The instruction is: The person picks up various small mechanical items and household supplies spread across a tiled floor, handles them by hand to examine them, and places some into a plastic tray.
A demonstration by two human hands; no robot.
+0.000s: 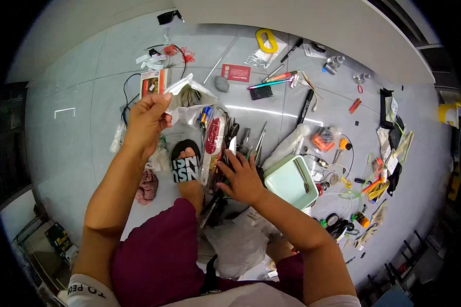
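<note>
My left hand is raised, its thumb and fingers pinched on the edge of a white bag. The bag gapes open, and something grey-brown shows inside. Fingers spread, my right hand rests over a heap of hand tools between my feet; I see no object gripped in it. Beside its fingertips lie a long packet with a red item in clear wrap and slim metal tweezers. Blue-and-gold batteries sit just under the bag. My right palm hides part of the heap.
A pale green tray stands right of my right hand. Cables, tape and small parts are strewn farther right. Pens, a red card and a yellow ring-shaped handle lie ahead. A grey plastic bag lies between my legs.
</note>
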